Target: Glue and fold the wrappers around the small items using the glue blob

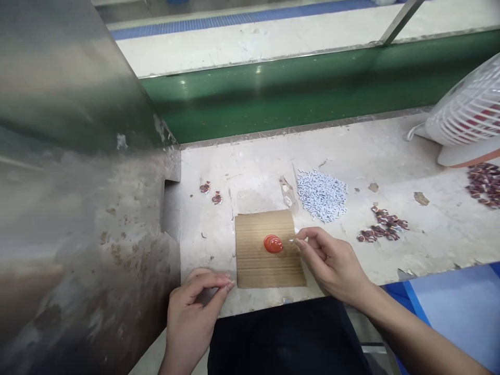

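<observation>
Two bare hands work at the near edge of a scuffed workbench as I watch remotely. My right hand pinches a tiny pale piece between thumb and forefinger, its tip just beside a red blob sitting on a cardboard pad at the bench's near middle. My left hand hovers at the pad's near left corner, fingertips drawn together; whether anything is held there I cannot tell. By my judgement the work is only partly through: a heap of small white pieces lies untouched just beyond the pad, while reddish-brown finished-looking bits gather to the right and two more sit far left. A white fan stands at the far right, a steel panel walls the left, and a green conveyor belt runs beyond. Nothing blocks the pad.
</observation>
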`<state>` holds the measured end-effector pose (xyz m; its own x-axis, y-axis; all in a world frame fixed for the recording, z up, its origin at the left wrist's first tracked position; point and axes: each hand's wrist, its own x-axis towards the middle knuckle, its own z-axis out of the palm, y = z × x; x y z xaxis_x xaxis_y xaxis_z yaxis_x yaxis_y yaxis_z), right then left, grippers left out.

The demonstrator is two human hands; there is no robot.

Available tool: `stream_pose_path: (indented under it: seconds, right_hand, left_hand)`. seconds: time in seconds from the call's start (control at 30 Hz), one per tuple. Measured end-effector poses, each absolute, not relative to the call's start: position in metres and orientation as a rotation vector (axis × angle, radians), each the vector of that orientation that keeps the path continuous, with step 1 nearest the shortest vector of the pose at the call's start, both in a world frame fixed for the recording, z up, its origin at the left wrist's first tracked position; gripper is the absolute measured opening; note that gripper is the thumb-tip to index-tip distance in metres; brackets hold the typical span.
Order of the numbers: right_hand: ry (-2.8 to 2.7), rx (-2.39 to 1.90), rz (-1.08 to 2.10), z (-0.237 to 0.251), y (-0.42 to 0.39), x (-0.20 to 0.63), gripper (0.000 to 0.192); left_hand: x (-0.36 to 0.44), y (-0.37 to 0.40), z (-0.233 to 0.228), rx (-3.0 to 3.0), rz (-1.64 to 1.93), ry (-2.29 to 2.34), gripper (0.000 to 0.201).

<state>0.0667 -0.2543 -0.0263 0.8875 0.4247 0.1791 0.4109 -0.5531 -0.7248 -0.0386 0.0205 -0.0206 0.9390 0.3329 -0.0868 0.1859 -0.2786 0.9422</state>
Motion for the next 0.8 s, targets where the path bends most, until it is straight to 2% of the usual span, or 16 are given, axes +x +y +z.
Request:
stream_pose_path:
  seconds: [0.33,0.8]
  right_hand:
    - [-0.669,-2.219,0.141,-0.032,-0.25,0.069,0.012]
    - [-0.692,-2.238,0.119,-0.03,-0.249,0.069,0.013]
  left_hand:
    - [-0.046,0.014,-0.026,1.632,0.194,0.49,0.013]
    - [-0.045,0.018,-0.028,1.334,0.103,0.539,0.013]
